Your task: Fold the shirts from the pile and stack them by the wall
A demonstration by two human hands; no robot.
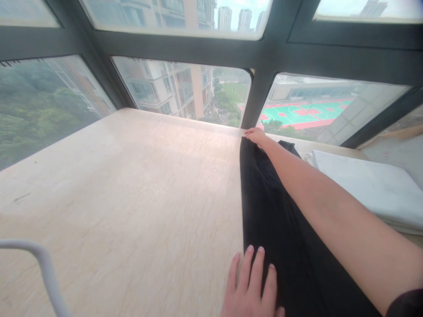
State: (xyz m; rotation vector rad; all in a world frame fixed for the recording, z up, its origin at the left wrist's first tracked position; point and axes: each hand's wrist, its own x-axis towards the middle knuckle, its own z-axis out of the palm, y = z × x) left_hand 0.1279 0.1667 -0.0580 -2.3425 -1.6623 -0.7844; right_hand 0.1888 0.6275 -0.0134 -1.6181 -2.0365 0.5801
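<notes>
Black cloth [264,211] lying lengthwise on sill [132,189], far end near window frame [264,79]. Right hand [256,135] at its far left corner, fingers close together, can't tell if pinching. Left hand [251,288] back-up over its near left edge, fingers extended, slightly apart. Folded white cloth [366,180] to the right, grey tube [47,270] at near left

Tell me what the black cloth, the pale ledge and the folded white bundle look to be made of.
Black cloth: fabric, fairly matte, judging by its soft creases; the fiber is unclear.
Pale ledge: probably polished stone or a stone-look surface, given the faint veining and soft sheen.
White bundle: likely smooth fabric, from its rounded fold.
</notes>
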